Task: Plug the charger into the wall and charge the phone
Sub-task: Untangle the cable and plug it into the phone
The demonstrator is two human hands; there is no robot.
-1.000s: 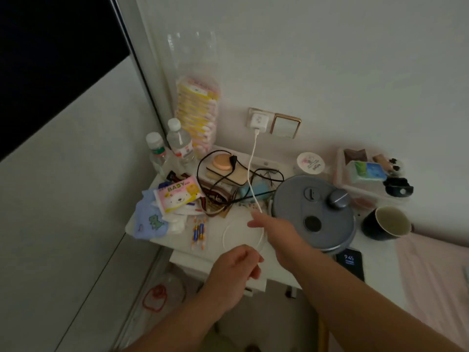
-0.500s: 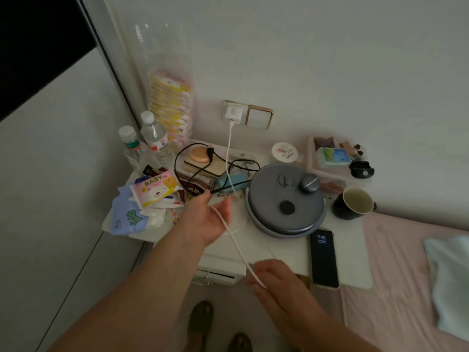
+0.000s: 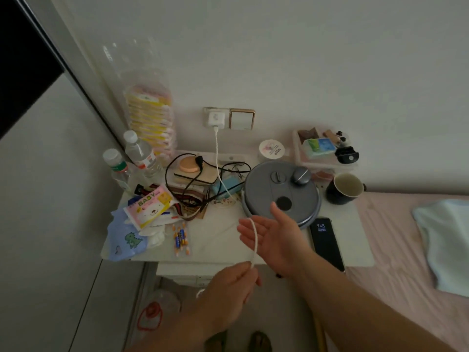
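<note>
1. Left hand (image 3: 228,285), lower centre, pinches the white cable (image 3: 254,246) betw. thumb & fingers; the cable's free plug end isn't visible, prob. hidden under the hand.
2. Right hand (image 3: 275,236), just above, is open, palm up, fingers spread; cable lies across it, not gripped.
3. Phone (image 3: 327,243) lies flat on table (image 3: 218,243), right of centre, screen lit, not yet connected.
4. Charger (image 3: 216,119) already sits in wall socket, upper centre, w/ cable hanging down.
5. Step: feeding cable along to find its end. Next: bring the end to the phone's port. Port too dark to make out.
</note>
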